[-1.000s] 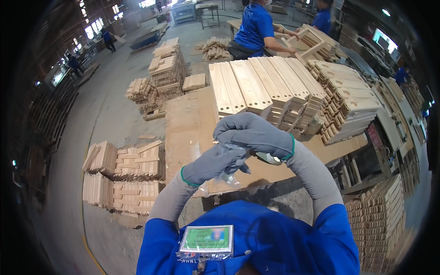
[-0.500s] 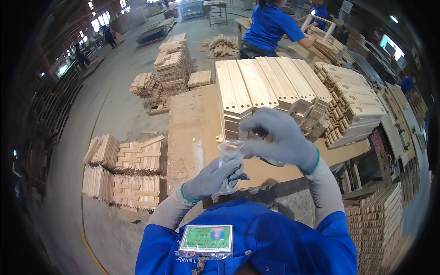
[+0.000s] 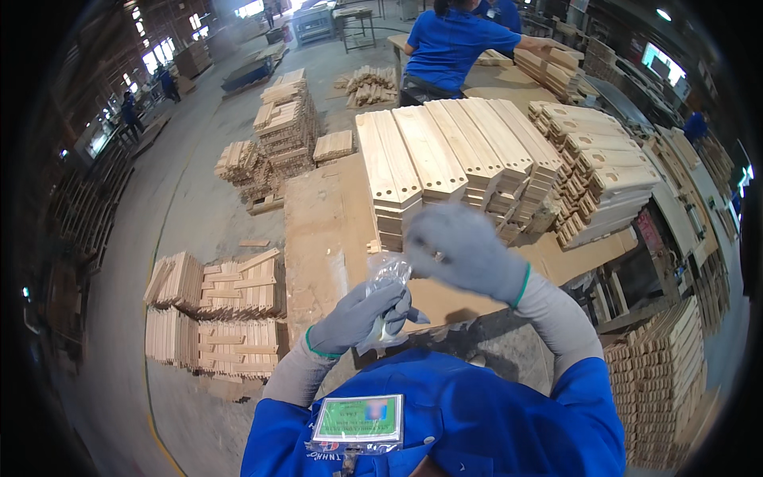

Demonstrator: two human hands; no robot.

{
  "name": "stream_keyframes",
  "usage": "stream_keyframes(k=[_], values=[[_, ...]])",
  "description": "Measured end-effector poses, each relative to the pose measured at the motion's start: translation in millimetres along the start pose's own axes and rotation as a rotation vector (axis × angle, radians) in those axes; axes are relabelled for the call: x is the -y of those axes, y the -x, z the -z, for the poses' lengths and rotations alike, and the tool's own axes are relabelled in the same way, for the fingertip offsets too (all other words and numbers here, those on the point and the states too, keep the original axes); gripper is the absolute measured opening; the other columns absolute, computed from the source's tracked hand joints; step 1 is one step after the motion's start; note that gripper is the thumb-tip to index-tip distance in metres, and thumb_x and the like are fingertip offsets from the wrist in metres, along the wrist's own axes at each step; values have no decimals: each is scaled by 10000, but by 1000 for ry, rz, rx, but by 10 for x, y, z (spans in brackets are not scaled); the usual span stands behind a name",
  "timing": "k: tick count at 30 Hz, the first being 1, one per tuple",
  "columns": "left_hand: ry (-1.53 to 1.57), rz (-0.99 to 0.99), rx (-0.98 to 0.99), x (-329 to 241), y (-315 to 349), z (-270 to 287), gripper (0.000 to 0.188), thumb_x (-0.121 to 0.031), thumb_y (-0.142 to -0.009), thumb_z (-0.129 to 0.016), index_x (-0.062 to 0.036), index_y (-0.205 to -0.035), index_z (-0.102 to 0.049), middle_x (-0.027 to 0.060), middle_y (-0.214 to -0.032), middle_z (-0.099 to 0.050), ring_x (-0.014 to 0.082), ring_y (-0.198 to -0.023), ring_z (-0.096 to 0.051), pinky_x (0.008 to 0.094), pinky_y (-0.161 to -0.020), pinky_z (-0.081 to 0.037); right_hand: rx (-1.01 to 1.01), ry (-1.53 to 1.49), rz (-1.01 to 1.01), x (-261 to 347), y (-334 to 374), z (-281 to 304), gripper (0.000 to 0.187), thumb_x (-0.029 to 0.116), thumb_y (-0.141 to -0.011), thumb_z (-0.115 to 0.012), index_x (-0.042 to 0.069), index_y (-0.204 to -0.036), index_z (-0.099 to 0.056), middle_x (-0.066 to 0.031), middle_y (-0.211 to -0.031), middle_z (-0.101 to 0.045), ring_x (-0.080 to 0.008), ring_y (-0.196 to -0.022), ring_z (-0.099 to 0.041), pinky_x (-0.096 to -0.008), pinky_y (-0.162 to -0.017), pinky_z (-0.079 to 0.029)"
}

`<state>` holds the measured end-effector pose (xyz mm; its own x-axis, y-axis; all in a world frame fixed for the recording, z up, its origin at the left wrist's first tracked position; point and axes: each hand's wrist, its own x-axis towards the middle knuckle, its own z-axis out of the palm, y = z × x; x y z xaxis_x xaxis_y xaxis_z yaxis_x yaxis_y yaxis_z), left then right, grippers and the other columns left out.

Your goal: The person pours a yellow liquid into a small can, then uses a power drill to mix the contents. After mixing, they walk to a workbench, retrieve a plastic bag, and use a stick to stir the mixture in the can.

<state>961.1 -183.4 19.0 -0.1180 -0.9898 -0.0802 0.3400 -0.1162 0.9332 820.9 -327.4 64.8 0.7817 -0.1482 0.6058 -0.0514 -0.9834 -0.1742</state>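
My left hand [image 3: 356,315], in a grey glove, is closed round a crumpled clear plastic bag [image 3: 389,272] in front of my chest. The bag's upper end sticks up above the fingers and its lower end hangs below; what it contains is hard to make out. Just right of the bag, and apart from it, is my right hand [image 3: 470,253], also gloved in grey. Its fingers look curled but are smeared by motion, so whether they hold anything is hidden. Beyond the hands, stacked wooden boards [image 3: 430,151] with round holes at their near ends lie on a cardboard-covered table [image 3: 311,230].
Another stack of shaped wooden pieces [image 3: 606,163] is on the right of the table. Bundled slats [image 3: 238,282] lie on the floor at left, with a taller pile [image 3: 284,119] behind. More boards [image 3: 656,381] stand at lower right. A person in blue [image 3: 453,52] works at a far table.
My right hand has drawn back from the bag, which now shows more above my left fingers. The far person's arm has stretched to the right, and the wooden frame there is no longer seen raised.
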Motion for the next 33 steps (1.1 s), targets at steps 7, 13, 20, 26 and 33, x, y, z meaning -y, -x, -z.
stream_keyframes(k=[7, 13, 20, 26, 33], values=[[-205, 168, -8, -86, -39, -56, 323, -225, -975, -366, -21, -765, -504, 0, -624, -447, 92, -530, -460, 298, -738, -485, 258, -380, 70, 140, -107, 165, 202, 212, -786, -591, 64, -923, -571, -84, -885, -561, -271, -826, -602, -379, -695, -488], [-84, 268, 132, -49, 4, 6, 266, -183, -956, -404, -11, -795, -528, 11, -648, -484, 83, -555, -471, 299, -738, -478, 303, -415, -69, -25, -234, 497, 178, 177, -764, -594, 83, -915, -586, -65, -927, -575, -250, -828, -602, -376, -756, -484], [-386, -95, 156, 136, 58, 132, 333, -237, -983, -373, -37, -753, -508, -1, -656, -470, 84, -556, -450, 217, -554, -404, 461, 42, 235, 389, -218, 308, 145, 188, -784, -580, 65, -857, -557, -90, -809, -565, -280, -757, -617, -382, -594, -513], [-89, 295, 136, -71, 40, -44, 331, -204, -970, -400, -35, -701, -492, 14, -594, -436, 108, -536, -449, 285, -647, -466, 115, -51, 28, 131, -258, 541, 144, 188, -786, -564, 91, -891, -577, -72, -848, -598, -265, -750, -620, -380, -625, -514], [23, 168, 125, -43, 5, -38, 296, -184, -924, -439, -38, -673, -498, 27, -601, -458, 127, -513, -457, 297, -634, -462, 343, 192, -45, -13, -264, 502, 190, 220, -806, -594, 103, -956, -592, -86, -906, -623, -255, -768, -622, -352, -631, -506]])
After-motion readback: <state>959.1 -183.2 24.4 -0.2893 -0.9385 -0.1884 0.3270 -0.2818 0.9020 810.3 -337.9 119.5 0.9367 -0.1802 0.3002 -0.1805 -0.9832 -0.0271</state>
